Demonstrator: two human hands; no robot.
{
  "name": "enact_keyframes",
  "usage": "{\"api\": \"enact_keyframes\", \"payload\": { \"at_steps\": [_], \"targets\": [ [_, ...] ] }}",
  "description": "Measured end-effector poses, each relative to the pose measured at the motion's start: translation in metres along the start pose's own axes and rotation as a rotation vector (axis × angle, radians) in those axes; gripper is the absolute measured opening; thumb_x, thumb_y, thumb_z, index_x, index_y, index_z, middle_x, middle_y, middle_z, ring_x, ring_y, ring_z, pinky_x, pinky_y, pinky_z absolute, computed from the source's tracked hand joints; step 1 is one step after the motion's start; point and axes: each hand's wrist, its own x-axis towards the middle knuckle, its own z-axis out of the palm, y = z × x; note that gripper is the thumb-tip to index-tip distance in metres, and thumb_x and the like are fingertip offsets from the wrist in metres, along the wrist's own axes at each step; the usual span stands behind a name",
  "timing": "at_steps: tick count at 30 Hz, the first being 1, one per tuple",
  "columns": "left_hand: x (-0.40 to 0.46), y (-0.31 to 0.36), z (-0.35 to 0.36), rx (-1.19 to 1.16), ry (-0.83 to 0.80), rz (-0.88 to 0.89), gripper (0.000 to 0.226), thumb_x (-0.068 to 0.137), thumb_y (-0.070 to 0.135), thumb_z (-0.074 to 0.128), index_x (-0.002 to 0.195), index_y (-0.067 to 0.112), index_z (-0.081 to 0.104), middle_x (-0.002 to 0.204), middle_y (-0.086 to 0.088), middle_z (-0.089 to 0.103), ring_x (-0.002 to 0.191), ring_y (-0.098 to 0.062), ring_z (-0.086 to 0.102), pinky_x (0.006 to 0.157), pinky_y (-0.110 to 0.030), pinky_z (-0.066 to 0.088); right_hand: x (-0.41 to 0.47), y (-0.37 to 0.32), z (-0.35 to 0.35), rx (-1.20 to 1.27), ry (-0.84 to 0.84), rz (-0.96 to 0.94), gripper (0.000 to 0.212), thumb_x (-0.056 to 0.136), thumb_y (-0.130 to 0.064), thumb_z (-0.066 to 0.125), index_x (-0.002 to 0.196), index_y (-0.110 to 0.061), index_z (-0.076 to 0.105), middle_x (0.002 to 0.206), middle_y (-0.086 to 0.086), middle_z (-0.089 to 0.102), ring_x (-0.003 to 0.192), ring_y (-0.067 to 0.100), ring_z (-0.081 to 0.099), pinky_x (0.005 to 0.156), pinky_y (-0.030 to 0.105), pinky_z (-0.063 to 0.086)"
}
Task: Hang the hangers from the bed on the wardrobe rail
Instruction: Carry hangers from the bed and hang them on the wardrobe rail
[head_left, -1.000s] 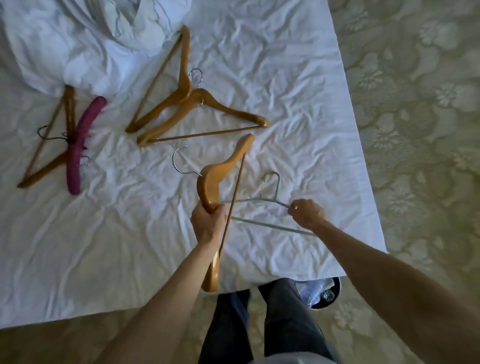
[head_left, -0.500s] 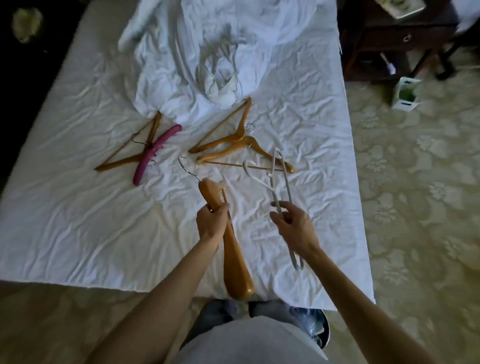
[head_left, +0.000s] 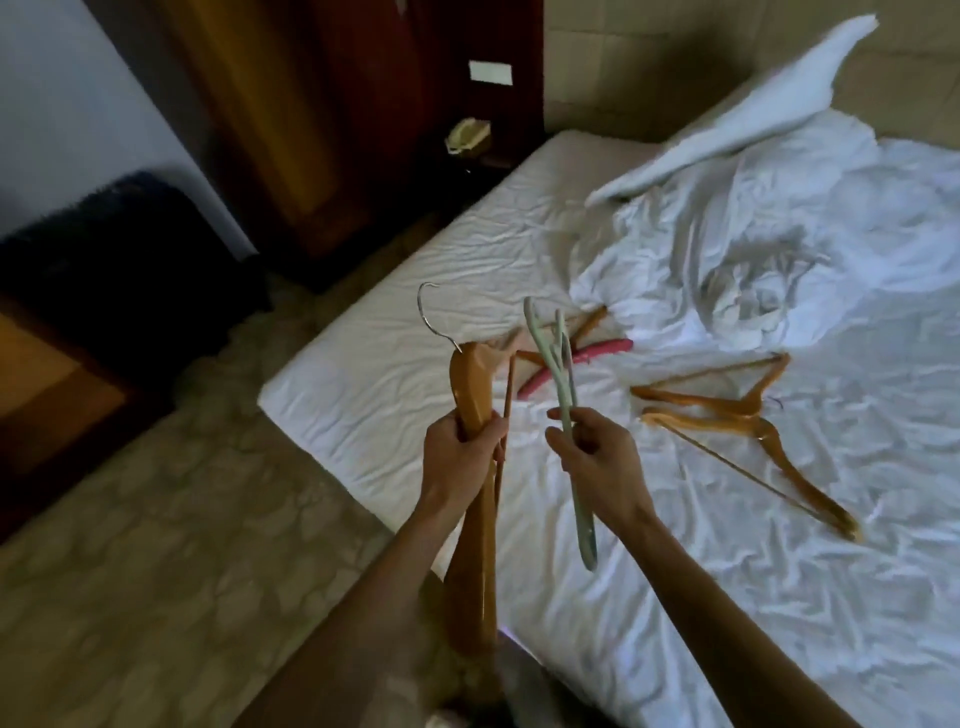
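White rumpled bed has swung to three o'clock: left hand grips an orange wooden hanger, right hand a pale-green plastic hanger, likely wardrobe-bound.

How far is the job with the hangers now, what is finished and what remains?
Nothing hung is visible; no rail is in view. In hand: the left hand grips a wooden hanger, the right hand a pale hanger. Left on the bed: a pink hanger lying over a wooden one, plus two wooden hangers.
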Motion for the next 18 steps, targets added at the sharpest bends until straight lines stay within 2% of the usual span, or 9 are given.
{"api": "enact_keyframes", "payload": {
  "at_steps": [3, 7, 8, 10, 12, 13, 15, 18],
  "targets": [
    [0.013, 0.000, -0.101, -0.057, 0.116, 0.043, 0.016, 0.094, 0.026, 0.069, 0.090, 0.012, 0.073, 0.067, 0.000, 0.070, 0.057, -0.007, 0.067, 0.059, -0.018, 0.053, 0.007, -0.060, 0.085, -0.004, -0.077, -0.117, 0.015, 0.092, -0.022, 0.068, 0.106, -0.028, 0.070, 0.059, 0.008, 0.056, 0.056, 0.027, 0.055, 0.057, 0.039, 0.050],
    [0.025, -0.013, -0.228, -0.120, 0.280, 0.047, 0.011, 0.094, 0.025, 0.069, 0.096, 0.014, 0.072, 0.067, 0.001, 0.071, 0.056, -0.007, 0.066, 0.060, -0.020, 0.053, 0.008, -0.129, 0.201, 0.012, -0.190, -0.252, 0.015, 0.094, -0.018, 0.066, 0.107, -0.023, 0.071, 0.052, -0.008, 0.050, 0.047, 0.005, 0.045, 0.048, 0.015, 0.038],
    [0.027, -0.019, -0.258, -0.128, 0.337, 0.041, 0.010, 0.094, 0.026, 0.069, 0.097, 0.017, 0.072, 0.068, 0.002, 0.071, 0.056, -0.007, 0.067, 0.059, -0.021, 0.053, 0.006, -0.145, 0.229, 0.005, -0.230, -0.281, 0.014, 0.095, -0.017, 0.066, 0.107, -0.022, 0.071, 0.053, -0.009, 0.050, 0.047, 0.004, 0.045, 0.048, 0.013, 0.039],
    [0.028, -0.029, -0.315, -0.141, 0.448, 0.025, 0.008, 0.094, 0.028, 0.069, 0.096, 0.020, 0.070, 0.069, 0.004, 0.071, 0.057, -0.006, 0.068, 0.060, -0.020, 0.052, 0.001, -0.176, 0.282, -0.015, -0.322, -0.345, 0.014, 0.096, -0.018, 0.065, 0.106, -0.026, 0.070, 0.059, -0.002, 0.055, 0.049, 0.007, 0.050, 0.051, 0.017, 0.045],
    [0.027, -0.040, -0.371, -0.161, 0.543, 0.032, 0.007, 0.093, 0.024, 0.070, 0.090, 0.019, 0.069, 0.067, 0.004, 0.069, 0.056, -0.007, 0.066, 0.057, -0.021, 0.051, -0.003, -0.206, 0.334, -0.022, -0.409, -0.398, 0.013, 0.095, -0.022, 0.065, 0.102, -0.033, 0.069, 0.066, 0.009, 0.062, 0.055, 0.021, 0.056, 0.054, 0.032, 0.052],
    [0.025, -0.045, -0.397, -0.166, 0.587, 0.050, 0.009, 0.092, 0.021, 0.069, 0.085, 0.015, 0.068, 0.065, 0.002, 0.068, 0.054, -0.008, 0.064, 0.055, -0.021, 0.050, -0.005, -0.219, 0.359, -0.023, -0.446, -0.424, 0.011, 0.095, -0.024, 0.065, 0.099, -0.034, 0.069, 0.067, 0.011, 0.062, 0.056, 0.024, 0.056, 0.055, 0.035, 0.052],
    [0.024, -0.055, -0.448, -0.176, 0.674, 0.077, 0.016, 0.090, 0.015, 0.068, 0.079, 0.004, 0.066, 0.062, -0.006, 0.064, 0.052, -0.012, 0.059, 0.051, -0.023, 0.049, -0.008, -0.243, 0.407, -0.014, -0.502, -0.477, 0.003, 0.094, -0.026, 0.067, 0.092, -0.025, 0.070, 0.064, 0.012, 0.059, 0.052, 0.018, 0.051, 0.052, 0.029, 0.047],
    [0.023, -0.072, -0.517, -0.174, 0.756, 0.049, 0.024, 0.090, 0.020, 0.067, 0.082, -0.003, 0.065, 0.063, -0.010, 0.064, 0.051, -0.012, 0.056, 0.049, -0.023, 0.048, -0.014, -0.276, 0.477, 0.004, -0.574, -0.515, 0.012, 0.092, -0.028, 0.069, 0.089, -0.017, 0.070, 0.065, 0.009, 0.060, 0.055, 0.016, 0.052, 0.051, 0.020, 0.042]
  ]
}}
